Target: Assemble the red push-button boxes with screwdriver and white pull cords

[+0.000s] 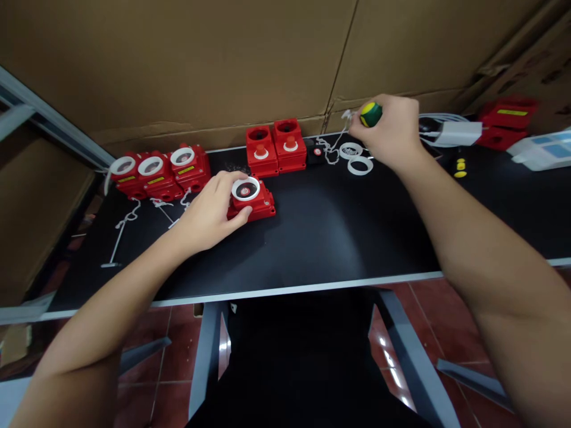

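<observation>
My left hand [214,208] is closed around the left side of a red alarm box [263,205] lying on the black tabletop. Its thumb and fingers frame the white ring [245,189] on top, which surrounds a dark centre. My right hand [390,128] is raised at the back of the table, wrapped round a screwdriver [371,114] whose green handle has a yellow end. The screwdriver's shaft is hidden. By those fingertips is the end of a white cord [332,148]; whether they pinch it I cannot tell. Two loose white rings [360,165] lie below that hand.
Several red boxes with white rings [154,172] stand at the left, cords and a small metal hammer [115,246] before them. Two opened red boxes [275,148] are against the cardboard. Right of my arm are a white adapter [458,134], yellow pieces [460,168] and stacked red boxes [506,122].
</observation>
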Available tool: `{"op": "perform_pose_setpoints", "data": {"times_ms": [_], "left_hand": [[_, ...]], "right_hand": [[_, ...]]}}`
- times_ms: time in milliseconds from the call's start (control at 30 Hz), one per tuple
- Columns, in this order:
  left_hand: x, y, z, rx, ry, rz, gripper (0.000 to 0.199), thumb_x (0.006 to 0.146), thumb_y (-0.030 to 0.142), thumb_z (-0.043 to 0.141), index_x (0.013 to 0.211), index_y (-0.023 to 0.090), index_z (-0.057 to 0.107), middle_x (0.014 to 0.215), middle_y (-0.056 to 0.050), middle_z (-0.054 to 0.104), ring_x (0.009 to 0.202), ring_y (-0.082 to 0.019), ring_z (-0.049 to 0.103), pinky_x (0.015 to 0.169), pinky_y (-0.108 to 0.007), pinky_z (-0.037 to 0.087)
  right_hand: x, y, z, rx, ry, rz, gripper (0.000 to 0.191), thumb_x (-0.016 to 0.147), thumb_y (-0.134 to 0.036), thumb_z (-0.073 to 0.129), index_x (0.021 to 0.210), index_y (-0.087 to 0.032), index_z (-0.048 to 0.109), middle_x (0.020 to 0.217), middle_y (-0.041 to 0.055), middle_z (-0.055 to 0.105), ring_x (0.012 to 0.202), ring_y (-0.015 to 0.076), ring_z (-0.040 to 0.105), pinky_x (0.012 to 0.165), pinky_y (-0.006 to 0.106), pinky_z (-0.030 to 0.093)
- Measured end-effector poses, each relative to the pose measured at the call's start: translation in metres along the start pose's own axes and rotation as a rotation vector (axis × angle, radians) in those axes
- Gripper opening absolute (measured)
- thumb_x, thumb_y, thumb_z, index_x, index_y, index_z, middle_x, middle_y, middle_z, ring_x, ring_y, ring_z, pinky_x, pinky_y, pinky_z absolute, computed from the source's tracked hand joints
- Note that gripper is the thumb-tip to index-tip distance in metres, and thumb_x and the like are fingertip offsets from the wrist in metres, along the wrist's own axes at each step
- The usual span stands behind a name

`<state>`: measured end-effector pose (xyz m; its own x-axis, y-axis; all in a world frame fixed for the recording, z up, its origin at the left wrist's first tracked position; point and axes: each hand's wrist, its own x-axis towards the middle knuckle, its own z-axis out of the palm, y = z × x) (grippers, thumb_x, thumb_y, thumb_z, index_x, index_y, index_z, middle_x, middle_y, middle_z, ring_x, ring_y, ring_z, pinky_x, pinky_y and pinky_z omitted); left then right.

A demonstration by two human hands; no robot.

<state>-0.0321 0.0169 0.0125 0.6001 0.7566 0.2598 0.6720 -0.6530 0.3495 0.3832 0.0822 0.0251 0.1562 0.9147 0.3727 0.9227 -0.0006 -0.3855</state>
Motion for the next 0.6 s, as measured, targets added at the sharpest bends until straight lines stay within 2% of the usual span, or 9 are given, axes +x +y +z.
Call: {"op": "perform_pose_setpoints", "data": {"times_ms": [200,400,500,600], "left_hand": [[0.0,0.0,-0.001,0.012,-0.003,0.011,0.056,0.11,0.036,0.071,0.162,0.019,0.059,0.153,-0.017,0.074,0.142,-0.039,0.075,0.128,-0.059,0.063],[-0.001,0.003,-0.002,0.02,-0.004,0.025,0.056,0.112,0.039,0.069,0.163,0.018,0.06,0.153,-0.018,0.073,0.141,-0.039,0.075,0.127,-0.059,0.063],[-0.001,0.003,-0.003,0.022,-0.007,0.024,0.057,0.112,0.04,0.068,0.163,0.016,0.06,0.152,-0.018,0.073,0.14,-0.039,0.075,0.127,-0.058,0.063],[-0.001,0.003,-0.004,0.018,-0.015,0.026,0.058,0.112,0.041,0.069,0.163,0.016,0.06,0.152,-0.018,0.073,0.14,-0.039,0.075,0.127,-0.059,0.063]], "right_hand": [[0.003,0.001,0.008,-0.028,-0.027,0.005,0.033,0.118,-0.047,0.062,0.122,-0.021,0.082,0.133,0.0229,0.089,0.115,0.0393,0.075,0.113,0.057,0.058],[0.007,0.013,0.024,0.053,-0.046,-0.052,0.024,0.114,-0.045,0.073,0.114,-0.021,0.079,0.115,0.0203,0.089,0.106,0.0344,0.069,0.107,0.054,0.056],[0.009,0.019,0.033,0.066,-0.046,-0.053,0.025,0.116,-0.042,0.068,0.118,-0.022,0.082,0.124,0.021,0.09,0.112,0.0367,0.072,0.111,0.055,0.055],[0.015,0.03,0.039,0.159,0.008,-0.112,0.024,0.117,-0.042,0.066,0.122,-0.025,0.083,0.132,0.0179,0.091,0.119,0.0367,0.076,0.116,0.057,0.055]]}}
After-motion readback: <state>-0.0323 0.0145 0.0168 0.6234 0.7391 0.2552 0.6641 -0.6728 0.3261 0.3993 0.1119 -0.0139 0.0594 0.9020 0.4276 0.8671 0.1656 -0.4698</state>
